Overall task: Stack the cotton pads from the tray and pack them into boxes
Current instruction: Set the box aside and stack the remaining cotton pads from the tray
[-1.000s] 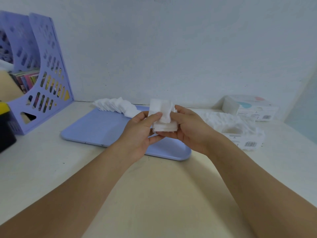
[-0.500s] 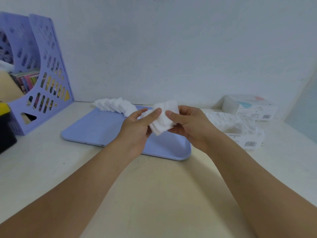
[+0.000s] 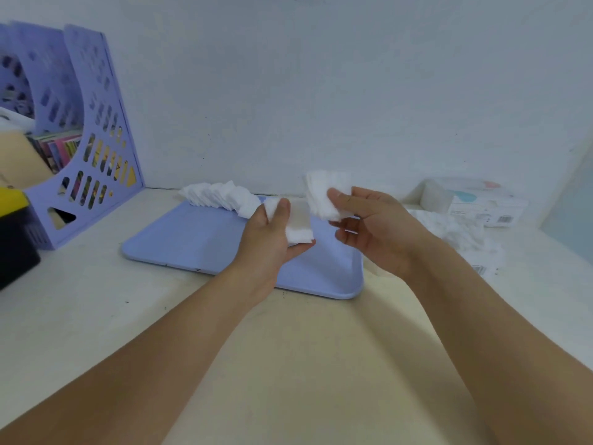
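Above the light blue tray (image 3: 192,245) my left hand (image 3: 269,239) holds a small stack of white cotton pads (image 3: 296,231), thumb on top and fingers beneath. My right hand (image 3: 375,229) pinches a second bunch of cotton pads (image 3: 324,194), raised higher and a little to the right. A fanned row of loose pads (image 3: 221,195) lies along the tray's far edge. A white box (image 3: 481,208) stands at the far right by the wall. In front of it sits a heap of white pads (image 3: 455,232) over another box, whose barcode label shows.
A purple perforated file holder (image 3: 93,149) with books stands at the left by the wall. A black and yellow object (image 3: 14,239) sits at the left edge. The cream tabletop (image 3: 288,364) spreads out in front of the tray.
The single bunch of pads held between both hands has split. My right hand lifted one part up and right, while my left hand kept the other part lower.
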`<state>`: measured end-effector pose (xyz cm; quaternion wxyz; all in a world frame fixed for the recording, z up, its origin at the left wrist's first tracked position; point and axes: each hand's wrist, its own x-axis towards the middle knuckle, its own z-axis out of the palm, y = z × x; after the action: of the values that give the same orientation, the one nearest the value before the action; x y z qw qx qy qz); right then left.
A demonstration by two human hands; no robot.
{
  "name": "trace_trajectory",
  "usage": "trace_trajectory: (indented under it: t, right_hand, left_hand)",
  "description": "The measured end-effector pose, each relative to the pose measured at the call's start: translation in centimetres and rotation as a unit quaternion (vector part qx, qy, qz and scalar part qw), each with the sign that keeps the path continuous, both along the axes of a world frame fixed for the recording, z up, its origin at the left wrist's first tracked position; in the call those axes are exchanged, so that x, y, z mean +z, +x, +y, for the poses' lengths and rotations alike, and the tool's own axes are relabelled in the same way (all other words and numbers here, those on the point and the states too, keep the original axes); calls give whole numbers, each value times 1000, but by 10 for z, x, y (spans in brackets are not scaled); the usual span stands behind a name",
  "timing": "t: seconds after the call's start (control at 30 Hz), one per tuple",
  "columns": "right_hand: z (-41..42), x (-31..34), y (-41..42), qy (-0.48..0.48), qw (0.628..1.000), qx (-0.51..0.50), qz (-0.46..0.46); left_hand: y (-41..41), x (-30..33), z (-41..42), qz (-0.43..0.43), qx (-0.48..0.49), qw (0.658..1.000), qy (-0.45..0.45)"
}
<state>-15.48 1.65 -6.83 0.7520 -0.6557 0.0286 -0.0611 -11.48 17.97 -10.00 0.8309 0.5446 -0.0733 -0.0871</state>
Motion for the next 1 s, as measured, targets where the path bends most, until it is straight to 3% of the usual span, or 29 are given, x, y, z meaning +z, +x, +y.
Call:
trace_trajectory:
  t: [0.1, 0.23, 0.43, 0.5, 0.57, 0.7, 0.87, 1.0]
  right_hand:
    - [10, -4, -1, -54, 998, 25, 2]
    - [17, -10, 1, -91, 995, -29, -31]
    - [25, -8, 3, -165, 982, -80, -47]
    - [28, -7, 7, -153, 983, -100, -25]
    - [37, -7, 8, -102, 993, -56, 19]
    - [52, -13, 8, -105, 993, 24, 56]
    - [43, -9, 9, -75, 997, -36, 9]
    - [53, -18, 10, -104, 994, -21, 19]
  left_hand:
    - [-6, 2, -3, -24, -17, 999, 13]
    - [-8, 5, -6, 10, -32, 999, -31]
    - [-6, -2, -3, -16, -37, 999, -6]
    - [-6, -1, -4, -5, -41, 999, -13]
    - [-10, -1, -8, -9, -66, 998, -2]
    - [-18, -2, -14, -52, -96, 990, 88]
    - [-14, 3, -6, -27, -83, 994, 65]
    - [-24, 7, -11, 10, -149, 989, -8]
